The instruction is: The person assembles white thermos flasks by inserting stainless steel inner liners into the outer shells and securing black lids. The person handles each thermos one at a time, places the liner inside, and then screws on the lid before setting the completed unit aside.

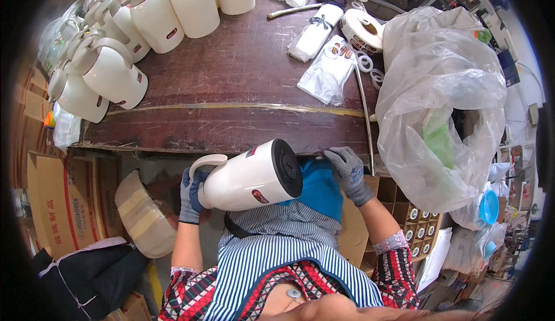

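A white vacuum jug (248,177) lies tilted on its side in front of me, its black round base turned to the right. My left hand (192,196), in a grey-blue work glove, is closed around the jug's narrow upper end, beside its curved handle. My right hand (348,175), gloved alike, is at the table's front edge, apart from the jug. Its fingers reach out loosely over a blue cloth (318,189) on my lap, and I see nothing held in them. Part of the left fingers is hidden behind the jug.
Several white jugs (156,23) stand on the dark wooden table (231,72) at the left. White plastic bags (328,69), a label roll (361,31) and a metal rod (364,113) lie right of the middle. A big clear plastic sack (439,90) bulges at the right, above a divided carton (399,205).
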### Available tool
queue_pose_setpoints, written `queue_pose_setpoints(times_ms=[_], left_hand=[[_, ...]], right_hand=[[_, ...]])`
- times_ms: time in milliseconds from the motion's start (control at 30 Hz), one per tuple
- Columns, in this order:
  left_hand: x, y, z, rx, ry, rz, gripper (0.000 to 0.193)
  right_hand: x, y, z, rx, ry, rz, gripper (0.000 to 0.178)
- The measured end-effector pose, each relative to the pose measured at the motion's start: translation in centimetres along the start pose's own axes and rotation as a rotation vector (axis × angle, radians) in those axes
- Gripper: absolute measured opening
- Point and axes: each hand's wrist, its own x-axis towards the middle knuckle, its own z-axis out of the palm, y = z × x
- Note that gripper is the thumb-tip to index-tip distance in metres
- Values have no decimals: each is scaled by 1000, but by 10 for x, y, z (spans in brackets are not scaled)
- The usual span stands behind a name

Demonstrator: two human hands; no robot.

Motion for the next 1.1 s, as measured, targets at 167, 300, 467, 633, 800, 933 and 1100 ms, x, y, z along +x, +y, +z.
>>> queue_pose_setpoints(times_ms=[167, 300, 467, 633, 800, 933, 1100], left_hand=[[17, 6, 10, -32, -79, -71, 20], [9, 15, 15, 136, -41, 68, 21], [2, 13, 10, 87, 34, 99, 21], [-12, 72, 31, 240, -21, 575, 22], [-51, 224, 86, 950, -507, 1258, 24], [-68, 269, 97, 971, -805, 1299, 29], [-49, 309, 76, 1205, -544, 1346, 29]], right_hand=[[36, -54, 1, 567, -36, 126, 32], [43, -71, -6, 627, -156, 363, 27], [31, -70, 1, 377, -161, 220, 17], [1, -53, 18, 765, -300, 816, 14], [-20, -86, 33, 1678, -575, 837, 16], [-9, -120, 26, 1917, -834, 809, 15], [19, -103, 9, 1674, -612, 884, 16]])
